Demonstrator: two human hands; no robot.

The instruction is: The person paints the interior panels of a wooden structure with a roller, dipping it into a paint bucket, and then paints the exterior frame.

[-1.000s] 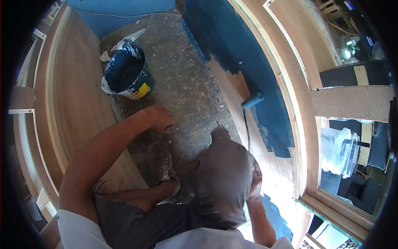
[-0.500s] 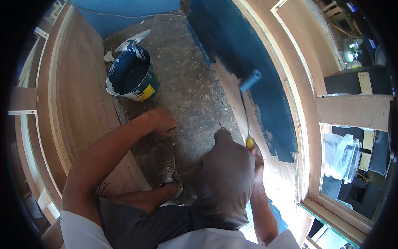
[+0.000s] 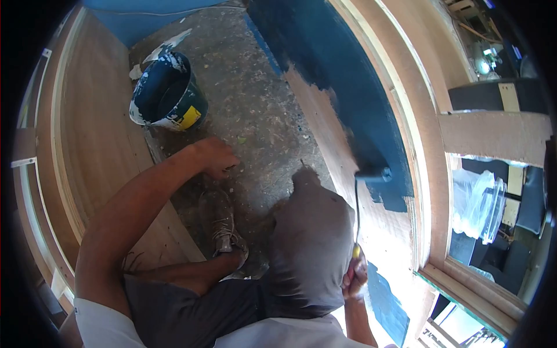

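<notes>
A paint roller [image 3: 374, 174] is at the near part of the dark blue paint [image 3: 325, 46] on the right-hand plywood panel [image 3: 316, 113]; its cover appears to lie against the painted surface. Its thin wire frame [image 3: 357, 214] runs back to a yellow-ended handle [image 3: 356, 251], and the right hand [image 3: 355, 275] is clamped on that handle, just beside the raised knee [image 3: 313, 243] in grey cloth. Bare wood shows along the panel's floor edge, and a separate blue patch [image 3: 386, 301] lies beyond the right hand.

The left hand [image 3: 216, 158] is well apart from the right, above the floor [image 3: 249, 87], its fingers bent under; whether they are fully closed cannot be told. Near it stands a laced shoe [image 3: 223, 223].

Farther out, a paint-smeared bucket [image 3: 198, 98] with a yellow label [image 3: 189, 118] stands upright near the left-hand plywood panel [image 3: 98, 116]. White paint scraps [image 3: 171, 45] lie behind it, before a light blue wall [image 3: 151, 26]. Outside the frame on the right hangs clear plastic wrap [image 3: 477, 200].
</notes>
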